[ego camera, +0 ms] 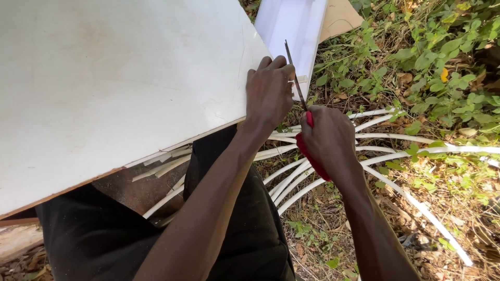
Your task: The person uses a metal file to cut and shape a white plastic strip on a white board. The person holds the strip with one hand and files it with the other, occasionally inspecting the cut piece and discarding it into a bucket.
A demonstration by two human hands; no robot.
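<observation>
While the left hand [268, 93] presses flat on the white board's [120, 78] right edge, the right hand [328, 140] is closed round a red-handled saw [298, 86], blade at that edge. Cutting seems underway; steady strokes along the edge are called for.

Open board top [114, 78] leftward; white strips [333, 156], weeds [437, 67] and white channel [289, 31] crowding the right.

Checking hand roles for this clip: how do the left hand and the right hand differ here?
The left hand lies on the edge of the white board, holding no tool; the right hand is closed around the red-handled file. The left hand sits farther up the board than the right hand. Both are bare.
</observation>
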